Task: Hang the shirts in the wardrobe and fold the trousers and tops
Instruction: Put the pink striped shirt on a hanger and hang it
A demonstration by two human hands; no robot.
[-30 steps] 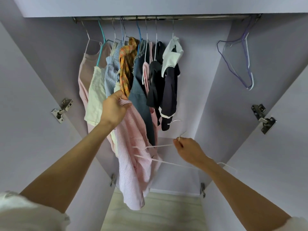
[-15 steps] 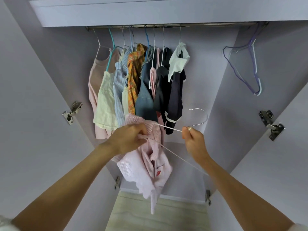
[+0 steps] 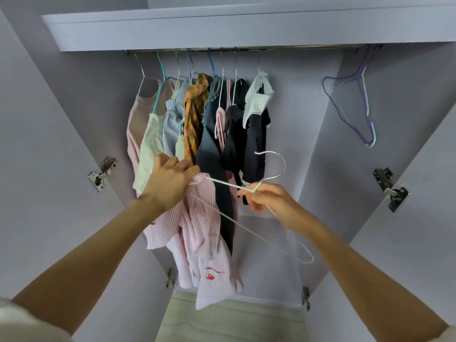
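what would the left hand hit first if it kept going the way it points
Probably the hanging clothes: the left hand, gripping the pink shirt, points up and inward at the navy garment just beyond its knuckles. Depth is unclear.

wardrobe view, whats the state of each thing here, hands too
wardrobe doors: open
pink striped shirt: gripped at the top, partly threaded on the hanger
white hanger: held at the neck, not on the rail
rail: holds hung clothes
purple hangers: empty, on the rail
left hand: grips shirt
right hand: pinches hanger

left hand (image 3: 170,181) grips pink striped shirt (image 3: 197,238) — right hand (image 3: 269,201) pinches white hanger (image 3: 271,169)
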